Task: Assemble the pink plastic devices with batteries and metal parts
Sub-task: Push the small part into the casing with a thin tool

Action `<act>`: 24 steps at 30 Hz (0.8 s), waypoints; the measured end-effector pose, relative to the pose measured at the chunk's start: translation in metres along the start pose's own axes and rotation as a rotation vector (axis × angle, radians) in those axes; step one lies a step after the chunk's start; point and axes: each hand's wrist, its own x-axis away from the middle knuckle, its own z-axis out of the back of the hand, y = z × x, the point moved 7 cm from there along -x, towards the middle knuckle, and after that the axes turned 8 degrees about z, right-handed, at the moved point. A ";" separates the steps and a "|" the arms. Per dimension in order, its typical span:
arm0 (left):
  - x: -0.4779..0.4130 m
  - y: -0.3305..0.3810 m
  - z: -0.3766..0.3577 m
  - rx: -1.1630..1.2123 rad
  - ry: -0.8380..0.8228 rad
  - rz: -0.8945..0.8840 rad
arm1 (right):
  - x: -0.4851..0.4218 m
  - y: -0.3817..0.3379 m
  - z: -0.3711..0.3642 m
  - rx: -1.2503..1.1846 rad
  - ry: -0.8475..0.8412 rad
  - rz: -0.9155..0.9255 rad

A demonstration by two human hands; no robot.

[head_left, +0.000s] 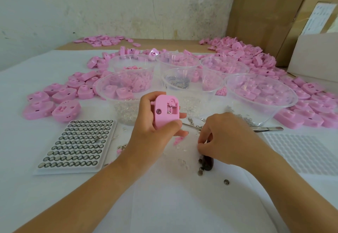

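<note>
My left hand [153,128] grips a pink plastic device [165,111] above the table, its open underside facing me with a small metal part inside. My right hand [225,139] is low on the table to the right, fingers pinched together over a dark brown tool [208,164] standing among loose button batteries [226,182]. What the fingertips pinch is hidden. A white tray of button batteries [76,145] lies at the left. Small metal parts [193,123] are scattered just behind my hands.
Several clear plastic bowls [263,93] with pink pieces and metal bits stand behind my hands. Piles of pink devices [53,101] spread to the left and the far right. Metal tweezers [268,129] lie at the right, beside an empty white tray [300,152]. Cardboard boxes [270,13] stand at the back right.
</note>
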 end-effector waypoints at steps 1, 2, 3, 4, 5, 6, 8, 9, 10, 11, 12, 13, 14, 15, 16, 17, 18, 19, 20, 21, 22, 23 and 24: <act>0.000 0.000 0.000 -0.003 -0.002 0.000 | 0.001 -0.002 0.000 0.014 0.003 0.009; 0.001 0.000 0.000 -0.004 0.000 0.000 | 0.002 -0.003 0.001 0.019 0.006 0.019; 0.000 0.001 0.000 -0.005 0.005 -0.001 | 0.003 -0.004 0.002 0.017 0.005 0.026; 0.000 0.001 0.001 -0.008 0.012 -0.003 | 0.003 -0.005 0.002 0.010 0.002 0.032; 0.000 0.002 0.002 -0.011 0.017 -0.005 | 0.003 -0.005 0.002 0.004 -0.002 0.038; 0.000 0.002 0.002 -0.014 0.021 -0.007 | 0.003 -0.006 0.002 0.002 -0.005 0.047; 0.000 0.002 0.002 -0.015 0.019 -0.010 | 0.003 -0.006 0.001 -0.001 -0.007 0.073; 0.000 0.002 0.002 -0.013 0.017 -0.009 | 0.002 -0.006 0.001 -0.009 -0.011 0.090; 0.000 0.001 0.002 -0.009 0.014 -0.009 | 0.001 -0.005 0.001 -0.031 -0.008 0.104; 0.001 0.001 0.002 -0.004 0.008 -0.009 | 0.001 -0.004 0.003 -0.075 0.006 0.113; 0.001 0.001 0.002 -0.001 0.001 -0.009 | 0.000 -0.002 0.006 -0.139 0.039 0.114; 0.000 0.000 0.002 0.000 -0.002 -0.007 | -0.002 0.000 0.011 -0.229 0.089 0.109; 0.000 0.000 0.002 0.002 -0.003 -0.002 | -0.002 0.001 0.016 -0.356 0.151 0.104; 0.000 -0.001 0.002 0.005 -0.003 0.004 | -0.002 0.001 0.020 -0.521 0.208 0.110; 0.000 -0.001 0.001 0.011 -0.004 0.010 | -0.001 -0.001 0.024 -0.698 0.249 0.131; 0.000 -0.002 0.000 0.017 -0.006 0.015 | 0.001 -0.004 0.026 -0.846 0.276 0.161; 0.000 -0.002 0.000 0.020 -0.008 0.019 | 0.003 -0.007 0.028 -0.948 0.297 0.189; 0.001 -0.001 -0.001 0.020 -0.011 0.021 | 0.004 -0.009 0.029 -1.007 0.318 0.211; 0.001 -0.001 -0.002 0.018 -0.014 0.022 | 0.005 -0.011 0.030 -1.041 0.341 0.229; 0.001 -0.001 -0.003 0.018 -0.015 0.024 | 0.005 -0.013 0.030 -1.065 0.364 0.243; 0.001 -0.001 -0.003 0.021 -0.016 0.030 | 0.006 -0.015 0.031 -1.084 0.390 0.257; 0.002 -0.001 -0.003 0.026 -0.015 0.036 | 0.006 -0.015 0.033 -1.092 0.418 0.269; 0.002 -0.002 -0.004 0.030 -0.016 0.042 | 0.007 -0.016 0.033 -1.078 0.449 0.280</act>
